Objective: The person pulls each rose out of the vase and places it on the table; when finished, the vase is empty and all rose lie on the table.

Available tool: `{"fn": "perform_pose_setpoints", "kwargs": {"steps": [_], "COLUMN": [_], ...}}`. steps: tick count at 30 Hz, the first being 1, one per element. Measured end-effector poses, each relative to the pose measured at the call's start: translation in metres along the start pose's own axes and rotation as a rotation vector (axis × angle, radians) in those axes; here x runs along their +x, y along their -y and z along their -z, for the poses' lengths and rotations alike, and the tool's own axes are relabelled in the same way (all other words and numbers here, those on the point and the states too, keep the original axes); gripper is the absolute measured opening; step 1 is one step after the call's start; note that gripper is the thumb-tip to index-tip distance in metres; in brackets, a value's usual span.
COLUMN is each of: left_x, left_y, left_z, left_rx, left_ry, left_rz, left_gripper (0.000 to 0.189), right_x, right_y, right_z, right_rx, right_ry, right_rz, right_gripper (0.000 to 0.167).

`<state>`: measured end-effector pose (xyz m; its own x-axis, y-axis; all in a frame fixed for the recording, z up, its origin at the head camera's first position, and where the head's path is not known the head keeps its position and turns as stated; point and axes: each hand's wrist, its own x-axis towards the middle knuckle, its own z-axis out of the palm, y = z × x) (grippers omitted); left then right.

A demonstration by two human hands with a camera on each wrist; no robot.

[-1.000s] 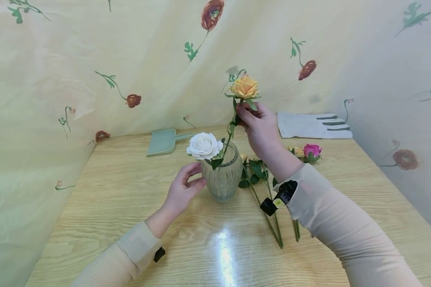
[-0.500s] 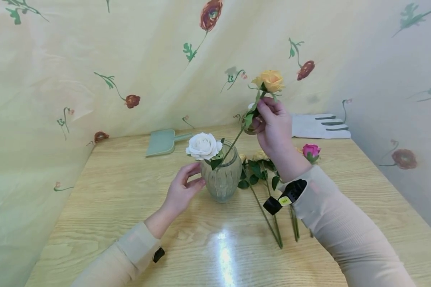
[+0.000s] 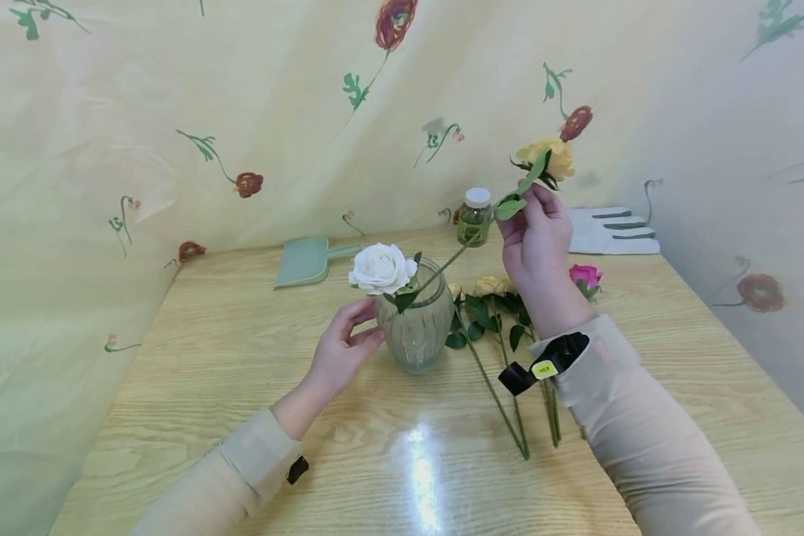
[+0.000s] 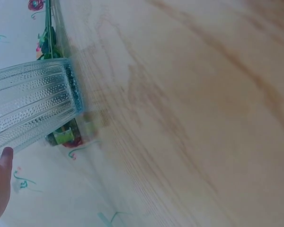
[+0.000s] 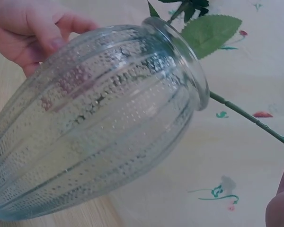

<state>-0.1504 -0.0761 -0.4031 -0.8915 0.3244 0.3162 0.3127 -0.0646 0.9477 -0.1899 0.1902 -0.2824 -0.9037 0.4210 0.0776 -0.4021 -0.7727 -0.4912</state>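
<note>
In the head view a ribbed clear glass vase (image 3: pixel 415 335) stands upright on the wooden table, with a white rose (image 3: pixel 382 269) leaning over its left rim. My left hand (image 3: pixel 340 346) holds the vase's left side, fingers behind and thumb in front; the right wrist view shows those fingers (image 5: pixel 47 35) partly through the glass. Up and right of the vase, my right hand (image 3: pixel 539 238) pinches a yellow rose (image 3: pixel 551 160) by its stem, just under the bloom. That stem slants down left into the vase mouth; its lower end is unclear.
Several cut roses (image 3: pixel 492 320) lie right of the vase, partly under my right forearm, with a pink rose (image 3: pixel 585 277) beyond. At the back are a white-lidded jar (image 3: pixel 474 216), a grey glove (image 3: pixel 613 231) and a pale green dustpan (image 3: pixel 301 262). A flowered cloth backs the table.
My right hand has moved right with the yellow rose, tilting its stem further over and uncovering the jar. The left hand and vase stay in place.
</note>
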Motion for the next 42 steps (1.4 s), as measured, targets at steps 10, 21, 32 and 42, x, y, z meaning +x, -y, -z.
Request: {"fn": "perform_pose_setpoints", "kwargs": {"steps": [10, 21, 32, 42], "left_x": [0.000, -0.001, 0.000, 0.000], "left_y": [-0.001, -0.002, -0.002, 0.001], "left_z": [0.000, -0.001, -0.001, 0.000], "left_rx": [-0.001, 0.017, 0.017, 0.006], "left_ry": [-0.001, 0.003, 0.002, -0.003], "left_rz": [-0.004, -0.013, -0.009, -0.006], "left_gripper": [0.048, 0.048, 0.048, 0.049], "right_x": [0.010, 0.018, 0.025, 0.027], "right_y": [0.015, 0.038, 0.071, 0.106], "right_z": [0.014, 0.039, 0.073, 0.106], "right_rx": [0.050, 0.078, 0.169, 0.004], "right_ry": [-0.078, -0.089, -0.118, -0.162], "right_rz": [0.005, 0.071, 0.082, -0.095], "right_gripper": [0.007, 0.009, 0.011, 0.019]}}
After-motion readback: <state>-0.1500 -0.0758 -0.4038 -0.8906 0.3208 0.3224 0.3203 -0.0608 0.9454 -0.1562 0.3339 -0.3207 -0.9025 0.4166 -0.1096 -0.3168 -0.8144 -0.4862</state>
